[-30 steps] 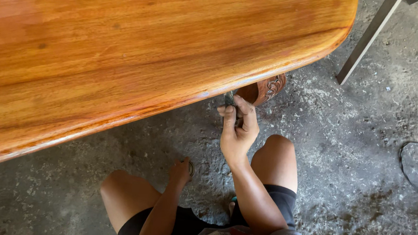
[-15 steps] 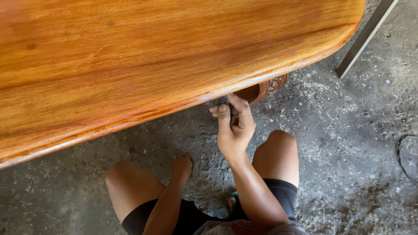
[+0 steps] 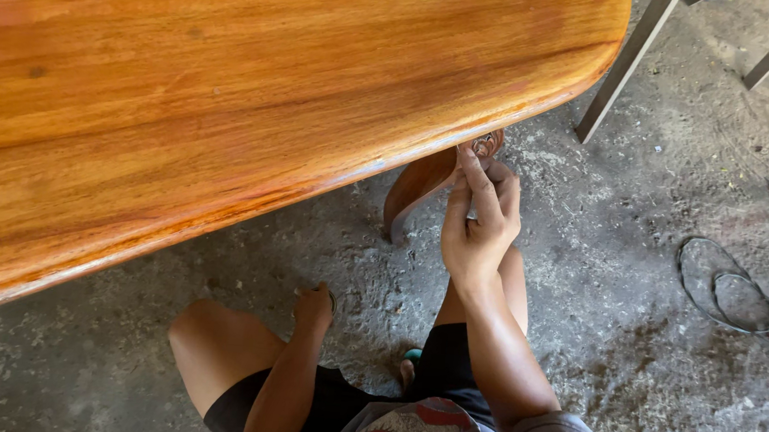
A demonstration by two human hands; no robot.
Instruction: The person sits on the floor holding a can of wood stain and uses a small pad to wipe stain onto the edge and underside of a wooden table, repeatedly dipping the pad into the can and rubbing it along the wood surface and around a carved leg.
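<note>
Two hands in view, both mine. Right hand (image 3: 480,223) is raised to the underside edge of the tabletop (image 3: 229,94), fingers pressed together and curled around something small; I cannot tell what it is. Fingertips touch the table edge just beside the carved leg (image 3: 419,187), which shows below the rim. Left hand (image 3: 313,306) is planted on the concrete floor (image 3: 630,354) between my knees; its fingers are foreshortened, spread not readable. Tabletop is glossy orange-brown wood with a rounded corner. Metal legs (image 3: 625,66) stand well apart at upper right. Wire loop (image 3: 726,289) lies on the floor at right.
</note>
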